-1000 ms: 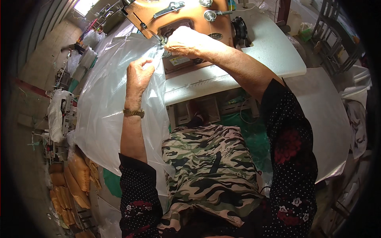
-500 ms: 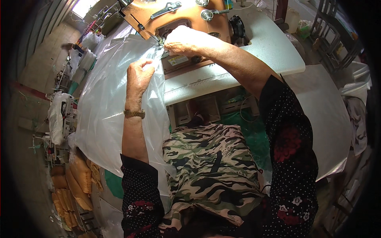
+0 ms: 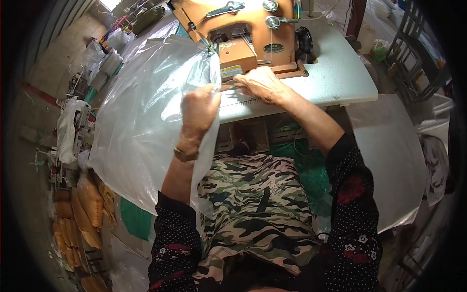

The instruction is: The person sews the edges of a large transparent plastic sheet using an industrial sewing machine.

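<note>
An orange sewing machine (image 3: 288, 41) stands on a pale table (image 3: 335, 80) with a ruler scale along its front edge. A large translucent plastic sheet (image 3: 136, 107) spreads from under the needle area to the left and hangs toward my lap. My left hand (image 3: 198, 111) is closed on the sheet's right edge, a little blurred. In front of the machine's bed, my right hand (image 3: 264, 84) has its fingers curled together just right of that edge. Whatever lies in its fingertips is too small and blurred to name.
More translucent sheeting (image 3: 384, 160) hangs at the right of the table. A dark metal chair-like frame (image 3: 413, 53) stands at the far right. Orange-brown bundles (image 3: 87, 211) lie on the floor at the lower left. Camouflage cloth (image 3: 253, 209) covers my lap.
My right hand has come away from the needle area, toward me and right. My left hand has moved right and slightly nearer, along the sheet's edge. The view has shifted slightly.
</note>
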A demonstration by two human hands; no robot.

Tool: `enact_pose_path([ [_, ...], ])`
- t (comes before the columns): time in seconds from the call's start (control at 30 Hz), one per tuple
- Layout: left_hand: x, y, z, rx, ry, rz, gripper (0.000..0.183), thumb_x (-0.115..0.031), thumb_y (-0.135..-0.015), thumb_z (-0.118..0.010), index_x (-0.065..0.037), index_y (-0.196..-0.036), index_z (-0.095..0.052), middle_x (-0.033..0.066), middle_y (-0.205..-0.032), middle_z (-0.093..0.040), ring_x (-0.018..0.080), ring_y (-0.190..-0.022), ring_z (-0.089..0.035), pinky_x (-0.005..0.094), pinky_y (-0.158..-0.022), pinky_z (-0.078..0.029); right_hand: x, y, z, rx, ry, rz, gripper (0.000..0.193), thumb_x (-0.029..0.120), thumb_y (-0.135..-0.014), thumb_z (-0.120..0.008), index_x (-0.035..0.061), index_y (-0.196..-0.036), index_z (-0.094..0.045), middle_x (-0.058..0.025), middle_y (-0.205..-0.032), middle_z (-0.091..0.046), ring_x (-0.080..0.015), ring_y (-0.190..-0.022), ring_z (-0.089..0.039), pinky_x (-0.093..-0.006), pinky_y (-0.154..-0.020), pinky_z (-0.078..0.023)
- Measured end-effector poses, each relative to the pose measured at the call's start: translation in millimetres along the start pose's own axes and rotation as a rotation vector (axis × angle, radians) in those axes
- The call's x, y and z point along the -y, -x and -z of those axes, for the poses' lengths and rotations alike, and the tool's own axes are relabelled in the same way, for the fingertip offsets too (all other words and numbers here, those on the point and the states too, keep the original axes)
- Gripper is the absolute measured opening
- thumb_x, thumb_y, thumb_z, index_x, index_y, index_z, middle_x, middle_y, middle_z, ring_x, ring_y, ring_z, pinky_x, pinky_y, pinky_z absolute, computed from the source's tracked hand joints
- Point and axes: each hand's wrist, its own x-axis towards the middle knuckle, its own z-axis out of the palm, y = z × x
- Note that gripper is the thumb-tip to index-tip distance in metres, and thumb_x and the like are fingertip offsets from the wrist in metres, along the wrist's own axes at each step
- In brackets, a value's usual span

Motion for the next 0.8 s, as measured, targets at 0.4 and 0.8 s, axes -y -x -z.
enact_pose_path([
  [0.4,-35.0,23.3,-20.3,-0.168,-0.137,0.075,0.026,-0.009,-0.083,-0.061,0.0,-0.107,-0.063,0.0207,-0.081,-0.065,0.04,-0.075,-0.064,0.0443,-0.064,-0.049,66.1,13.5,-64.9,-0.582,-1.664,-0.569,0.026,0.013,-0.101,-0.044,-0.0034,-0.115,-0.059,-0.0076,-0.094,-0.067,-0.0137,-0.082,-0.064,-0.027,-0.072,-0.053],
  [0.8,-1.0,33.0,-49.2,-0.207,0.265,0.154,0.031,-0.011,-0.079,-0.06,0.0,-0.107,-0.065,0.0265,-0.085,-0.065,0.0414,-0.079,-0.065,0.0462,-0.071,-0.05,80.6,-1.6,-66.0,-0.782,-1.328,-0.488,0.027,0.003,-0.098,-0.037,-0.0044,-0.11,-0.06,-0.0124,-0.1,-0.066,-0.016,-0.09,-0.064,-0.0272,-0.083,-0.05],
])
